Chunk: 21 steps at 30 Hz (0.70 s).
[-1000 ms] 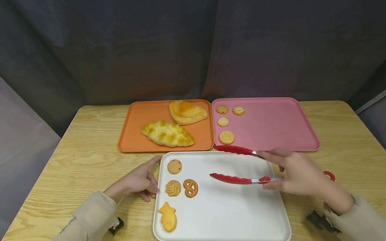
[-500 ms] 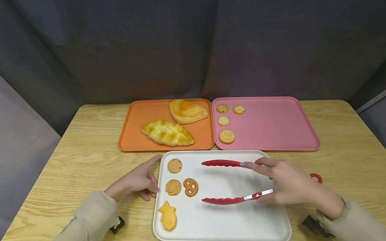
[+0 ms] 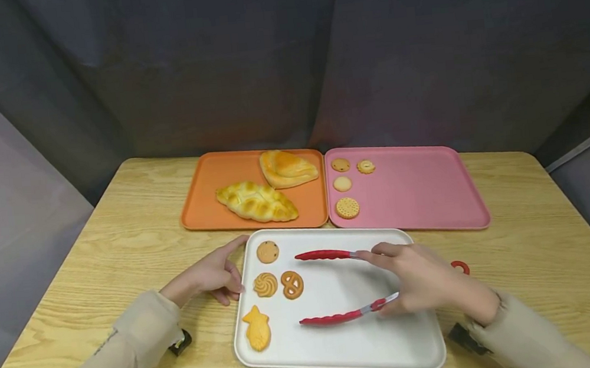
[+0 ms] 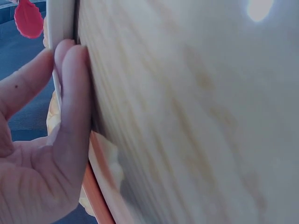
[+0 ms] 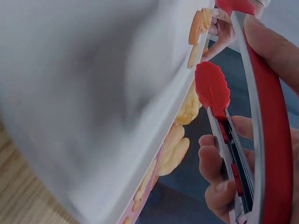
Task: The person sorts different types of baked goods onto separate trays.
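In the head view, my left hand [image 3: 213,278] holds the left edge of a white tray [image 3: 342,345]; the left wrist view has its fingers and thumb at the rim. My right hand [image 3: 423,275] grips red-tipped tongs [image 3: 334,319], which are spread wide above that tray with nothing between their tips. Along the tray's left side lie a round chip cookie [image 3: 268,252], a swirl cookie [image 3: 265,284], a pretzel cookie [image 3: 292,285] and a fish-shaped cookie [image 3: 258,330]. The tong tips are to the right of the pretzel cookie, apart from it.
Behind the white tray, an orange tray [image 3: 198,208] carries a braided bread [image 3: 256,202] and a folded bread [image 3: 288,170]. Beside it, a pink tray [image 3: 418,190] bears several small cookies at its left. A wooden table [image 3: 133,223] supports everything; dark curtains [image 3: 220,67] hang behind.
My right hand has moved left and a little nearer with the tongs, from the white tray's far right to its middle. The tongs have spread wider. My left hand stays where it was.
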Motion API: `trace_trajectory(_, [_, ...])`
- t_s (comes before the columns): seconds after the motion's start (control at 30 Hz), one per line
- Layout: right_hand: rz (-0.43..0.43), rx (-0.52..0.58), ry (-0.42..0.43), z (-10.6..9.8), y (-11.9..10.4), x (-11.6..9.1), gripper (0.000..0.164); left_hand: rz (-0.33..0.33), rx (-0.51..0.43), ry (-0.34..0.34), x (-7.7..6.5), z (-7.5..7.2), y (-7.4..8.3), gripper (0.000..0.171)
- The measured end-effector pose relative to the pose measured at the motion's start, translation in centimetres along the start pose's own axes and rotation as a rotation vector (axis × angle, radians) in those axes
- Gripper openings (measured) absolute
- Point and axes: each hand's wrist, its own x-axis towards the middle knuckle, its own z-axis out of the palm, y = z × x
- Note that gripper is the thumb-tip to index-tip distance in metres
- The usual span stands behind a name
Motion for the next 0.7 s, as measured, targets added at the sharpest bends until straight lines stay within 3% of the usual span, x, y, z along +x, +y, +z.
trace_trajectory(0.23, [-0.062,0.016,0.016,0.4,0.0,1.4,0.08,0.005,-0.006,0.004,0.1,0.0,-0.1,0.101])
trace_trajectory(0.7, [-0.163,0.043,0.009,1.0,0.5,2.4,0.059,0.01,-0.003,0.0,0.1,0.0,-0.1,0.101])
